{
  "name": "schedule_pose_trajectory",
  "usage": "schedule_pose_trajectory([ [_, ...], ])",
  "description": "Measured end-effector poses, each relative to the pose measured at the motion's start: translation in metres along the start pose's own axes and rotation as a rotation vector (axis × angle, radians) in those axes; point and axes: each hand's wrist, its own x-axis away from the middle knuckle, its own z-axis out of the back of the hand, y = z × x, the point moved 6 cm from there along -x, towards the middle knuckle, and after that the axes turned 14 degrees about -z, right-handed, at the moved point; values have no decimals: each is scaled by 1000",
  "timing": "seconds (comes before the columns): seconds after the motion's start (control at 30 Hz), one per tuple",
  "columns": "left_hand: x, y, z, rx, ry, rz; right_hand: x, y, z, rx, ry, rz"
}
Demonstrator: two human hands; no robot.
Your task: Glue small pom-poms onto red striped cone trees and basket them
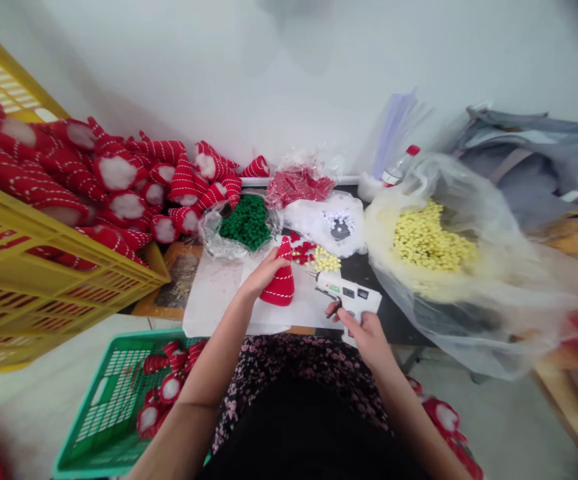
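My left hand (pixel 265 272) is closed on a red cone-shaped hat (pixel 279 288) with white stitched stripes, held upright over white paper (pixel 213 293). In my right hand (pixel 363 330) is a white hot glue gun (pixel 351 293), gripped by its handle with fingers at the black trigger. Its nozzle points left toward the hat, apart from it. Just behind the hat lie small red pompoms (pixel 303 252) and pale yellow pompoms (pixel 327 259). A clear bag of green pompoms (pixel 246 223) sits behind my left hand, and a bag of white pompoms (pixel 339 223) is further right.
Stuffed red striped cones (pixel 119 170) are heaped at the left by a yellow crate (pixel 69 287). A green basket (pixel 101 400) with more cones stands on the floor. At right are a large bag of yellow pompoms (pixel 433 240), a bottle (pixel 401 167) and a grey bag (pixel 533 160).
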Motion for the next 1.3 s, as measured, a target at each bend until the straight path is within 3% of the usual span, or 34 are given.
schedule_pose_trajectory([
  [0.1, -2, -8, -6, 90, -189, 159, 1, -1, 4, -21, 23, 1],
  [0.17, -5, -8, -6, 111, -217, 190, 2, -3, 5, -37, 29, 2],
  [0.43, -20, -25, 1, -113, 75, 105, 2, 0, 4, -113, 22, -44],
  [0.8, -11, -24, -6, -39, 18, 2, 10, -13, -5, 84, -41, 102],
  [1.03, 0, -24, -15, 29, -94, -146, 27, -35, -2, 195, 16, 128],
  [1.3, 8, -28, -18, 134, -10, -114, 34, -44, -7, 258, 36, 193],
])
